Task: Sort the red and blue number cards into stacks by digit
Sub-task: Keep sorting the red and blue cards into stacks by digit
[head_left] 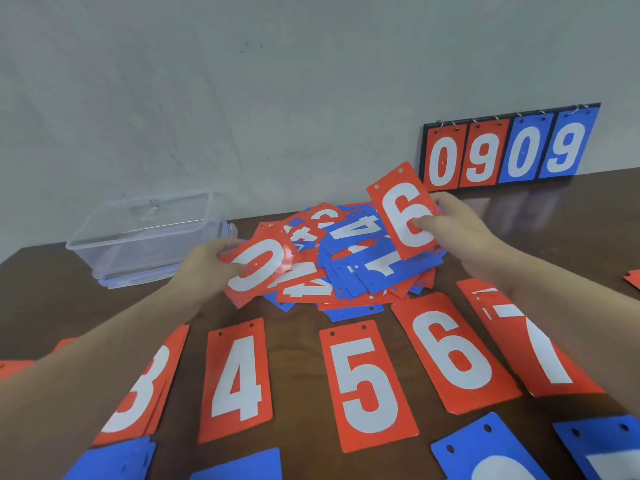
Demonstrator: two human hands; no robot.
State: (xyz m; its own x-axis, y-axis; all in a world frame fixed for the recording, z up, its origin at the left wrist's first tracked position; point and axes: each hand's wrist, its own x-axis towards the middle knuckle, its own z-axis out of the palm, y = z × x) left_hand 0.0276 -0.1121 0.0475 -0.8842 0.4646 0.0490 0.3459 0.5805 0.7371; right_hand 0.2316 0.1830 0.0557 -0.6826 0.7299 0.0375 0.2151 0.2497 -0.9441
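Dark brown wood table [86, 306] carries everything, with the mixed pile of red and blue cards [349, 268] at its middle. Left of the pile stands a clear plastic box [145, 237]; behind and right of the pile, a scoreboard [509, 150] leans on the wall showing 0909. Nearer than the pile lie red stacks 3 [138, 393], 4 [239, 379], 5 [367, 386], 6 [453, 351], 7 [533, 341]. At the pile's left edge the left hand [207, 268] pinches a red 0 card [256, 268]; at the pile's right the right hand [460, 230] pinches a raised red 6 card [403, 209]
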